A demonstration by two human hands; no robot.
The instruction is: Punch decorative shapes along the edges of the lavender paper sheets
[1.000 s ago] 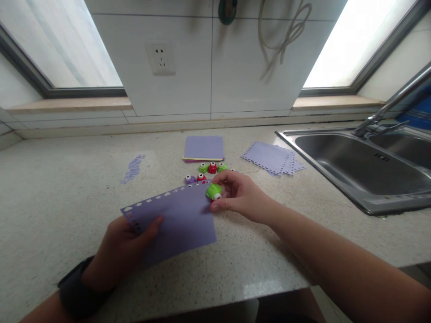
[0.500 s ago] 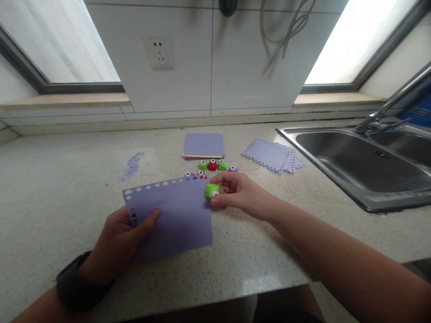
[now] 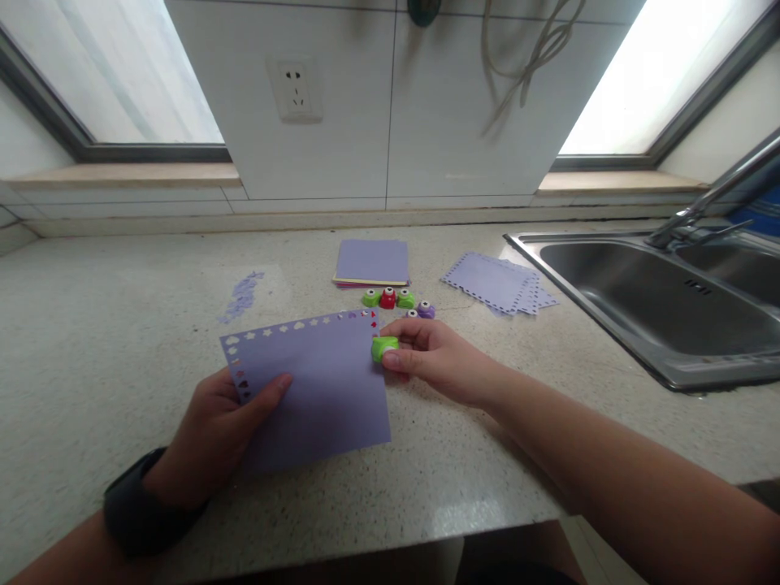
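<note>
A purple sheet of paper (image 3: 322, 390) is tilted above the counter, with small shapes cut along its top edge and down its upper left side. My left hand (image 3: 225, 422) grips its left side, thumb on top and fingers hidden beneath. At the sheet's right edge, near the upper corner, sits a green craft punch (image 3: 383, 349). My right hand (image 3: 432, 357) pinches this punch between thumb and fingers. Just beyond the sheet stand more punches: a red punch (image 3: 388, 298) between two green ones, and a purple punch (image 3: 426, 309) close to my right fingers.
Behind the punches lies a stack of coloured paper (image 3: 371, 260). Sheets with punched edges (image 3: 493, 283) fan out to its right. Purple paper cut-outs (image 3: 242, 297) are heaped at the left. A steel sink (image 3: 609, 309) with a faucet (image 3: 682, 219) is set into the counter at right.
The view has shifted slightly. At the sheet's right edge, a fresh hole shows below the upper corner, and the green punch sits just under it. Both hands keep their holds.
</note>
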